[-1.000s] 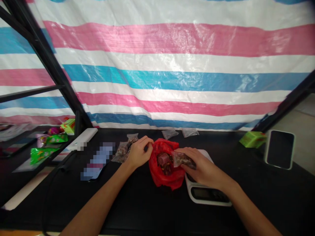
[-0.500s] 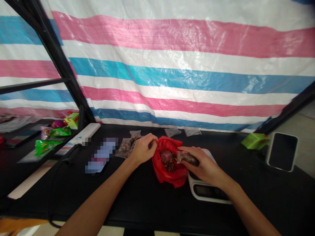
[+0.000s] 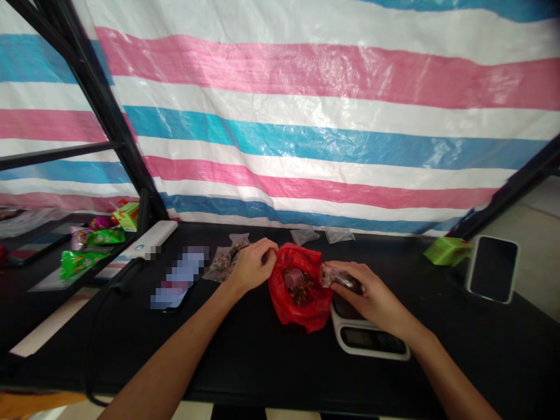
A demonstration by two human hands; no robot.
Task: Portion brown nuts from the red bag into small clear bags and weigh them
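A red plastic bag (image 3: 292,315) stands with its mouth open on the black table, small brown pieces (image 3: 300,294) and a clear plastic cup (image 3: 294,277) inside it. My left hand (image 3: 254,265) pinches the bag's left rim between thumb and fingers. In my right hand (image 3: 367,291) is a small clear zip bag (image 3: 343,279) with brown contents, tilted beside the red bag's right rim. Beneath that hand sits a white kitchen scale (image 3: 371,344), its platform partly hidden. Just behind my left hand lie several filled zip bags (image 3: 223,259).
Two flat clear bags (image 3: 305,235) lie near the striped sheet (image 3: 306,181). A phone (image 3: 181,277) and a white power strip (image 3: 160,236) are on the left, with candy packets (image 3: 83,262) beyond. At right are a green box (image 3: 447,251) and a white-framed device (image 3: 493,268).
My right hand has moved slightly right with the zip bag, away from over the red bag's opening. My left hand stays at the red bag's rim.
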